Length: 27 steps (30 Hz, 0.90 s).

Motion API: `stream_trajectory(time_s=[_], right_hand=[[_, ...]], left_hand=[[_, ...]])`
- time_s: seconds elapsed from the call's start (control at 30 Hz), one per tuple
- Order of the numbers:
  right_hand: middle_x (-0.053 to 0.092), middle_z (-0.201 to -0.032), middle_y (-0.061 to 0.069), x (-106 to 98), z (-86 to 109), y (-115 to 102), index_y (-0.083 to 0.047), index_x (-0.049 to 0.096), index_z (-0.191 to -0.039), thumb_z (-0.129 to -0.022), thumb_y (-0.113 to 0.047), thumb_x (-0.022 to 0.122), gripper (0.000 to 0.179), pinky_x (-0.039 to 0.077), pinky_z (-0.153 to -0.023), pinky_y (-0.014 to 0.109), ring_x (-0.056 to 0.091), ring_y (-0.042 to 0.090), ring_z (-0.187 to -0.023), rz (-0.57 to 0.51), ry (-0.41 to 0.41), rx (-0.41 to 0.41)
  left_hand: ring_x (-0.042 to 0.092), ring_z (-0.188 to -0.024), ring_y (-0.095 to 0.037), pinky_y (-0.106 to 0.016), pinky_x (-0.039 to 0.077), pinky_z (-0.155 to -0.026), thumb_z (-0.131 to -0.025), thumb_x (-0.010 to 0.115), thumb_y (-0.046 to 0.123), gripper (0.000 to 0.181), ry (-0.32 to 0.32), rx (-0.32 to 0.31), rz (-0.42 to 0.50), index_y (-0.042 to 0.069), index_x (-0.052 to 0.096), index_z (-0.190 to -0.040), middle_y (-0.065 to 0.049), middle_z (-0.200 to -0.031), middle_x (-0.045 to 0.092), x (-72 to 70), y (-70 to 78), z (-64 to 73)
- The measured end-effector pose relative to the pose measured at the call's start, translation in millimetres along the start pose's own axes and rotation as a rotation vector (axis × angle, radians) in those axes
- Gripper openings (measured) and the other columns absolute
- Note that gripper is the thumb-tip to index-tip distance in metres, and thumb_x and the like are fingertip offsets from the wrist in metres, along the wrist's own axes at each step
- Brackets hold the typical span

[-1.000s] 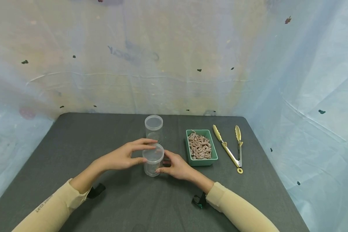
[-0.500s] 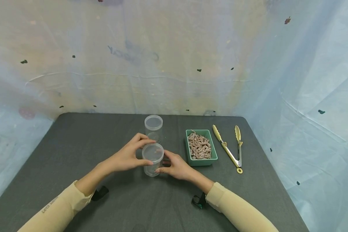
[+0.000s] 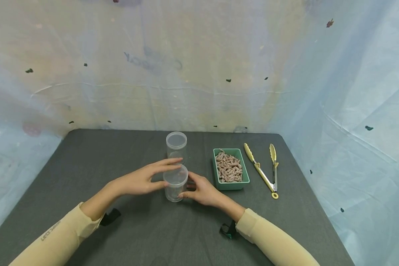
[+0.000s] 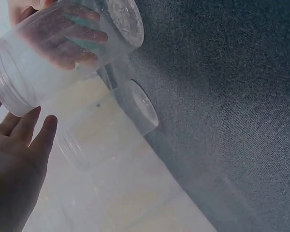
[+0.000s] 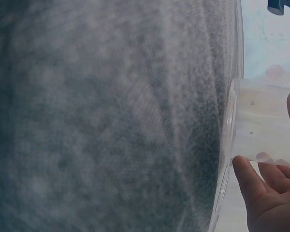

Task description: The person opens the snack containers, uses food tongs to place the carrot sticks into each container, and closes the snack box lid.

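A clear plastic jar (image 3: 174,193) with a translucent lid (image 3: 176,176) stands upright on the dark table. My right hand (image 3: 203,190) holds its body from the right, thumb in front and fingers behind, as the right wrist view shows through the clear jar wall (image 5: 266,123). From the left, my left hand (image 3: 141,180) reaches round the lid with fairly straight, spread fingers. Its thumb is at the lid's near left edge. In the left wrist view the fingertips (image 4: 31,115) lie at the lid's rim (image 4: 10,79); how firmly they touch cannot be told.
Another lidded clear jar (image 3: 176,141) stands just behind. To the right is a green tub (image 3: 232,186) of small curled pinkish-brown pieces (image 3: 229,167). Yellow-tipped metal tongs (image 3: 265,176) lie spread beside it, near the table's right edge.
My left hand turned round the lid, thumb moving right and fingers bunching, then swung back to its former pose with straighter fingers. The right hand and jar have stayed in place.
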State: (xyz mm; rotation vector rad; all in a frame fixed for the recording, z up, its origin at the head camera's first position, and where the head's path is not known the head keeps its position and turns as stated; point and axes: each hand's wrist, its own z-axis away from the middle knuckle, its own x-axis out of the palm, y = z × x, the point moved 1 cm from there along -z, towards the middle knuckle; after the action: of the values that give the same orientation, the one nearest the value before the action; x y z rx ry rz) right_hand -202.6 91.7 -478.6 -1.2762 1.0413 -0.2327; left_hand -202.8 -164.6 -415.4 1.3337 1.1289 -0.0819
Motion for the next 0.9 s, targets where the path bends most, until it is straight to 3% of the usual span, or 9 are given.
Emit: stream_trajectory(time_s=[0.17,0.37,0.63,0.9], right_hand=[[0.052,-0.151,0.016,1,0.2,0,-0.001,0.037,-0.157,-0.094,-0.014,0.079,0.077,0.049,-0.107,0.030,0.057,0.030,-0.136,-0.002,-0.003,0.006],[0.052,-0.151,0.017,0,0.1,-1,-0.001,0.037,-0.158,-0.094,-0.015,0.080,0.078,0.049,-0.107,0.031,0.058,0.030,-0.135,0.000,0.002,-0.009],[0.053,-0.150,0.020,0,0.7,-2,0.001,0.038,-0.157,-0.095,-0.016,0.079,0.076,0.050,-0.107,0.035,0.059,0.034,-0.134,-0.002,0.004,-0.020],[0.053,-0.152,0.016,0,-0.1,-1,-0.001,0.038,-0.158,-0.094,-0.016,0.080,0.078,0.049,-0.107,0.030,0.058,0.030,-0.135,0.004,0.003,-0.009]], left_hand=[[0.026,-0.155,-0.034,-0.064,0.036,-0.113,-0.106,0.063,0.016,0.052,-0.017,0.019,0.017,0.015,0.049,-0.156,-0.010,-0.169,0.031,-1.3,1.0,-1.1],[0.034,-0.151,-0.032,-0.059,0.042,-0.111,-0.103,0.068,0.017,0.051,0.027,0.023,-0.012,0.014,0.055,-0.153,-0.009,-0.164,0.038,-1.8,2.9,-2.4],[0.046,-0.142,-0.026,-0.053,0.047,-0.107,-0.095,0.080,0.021,0.051,0.119,0.003,-0.051,0.017,0.064,-0.143,-0.002,-0.154,0.048,1.3,0.9,-2.8],[0.057,-0.125,-0.025,-0.048,0.055,-0.093,-0.086,0.088,0.025,0.055,0.248,-0.014,-0.099,0.015,0.068,-0.136,-0.003,-0.142,0.054,8.4,-3.6,-3.6]])
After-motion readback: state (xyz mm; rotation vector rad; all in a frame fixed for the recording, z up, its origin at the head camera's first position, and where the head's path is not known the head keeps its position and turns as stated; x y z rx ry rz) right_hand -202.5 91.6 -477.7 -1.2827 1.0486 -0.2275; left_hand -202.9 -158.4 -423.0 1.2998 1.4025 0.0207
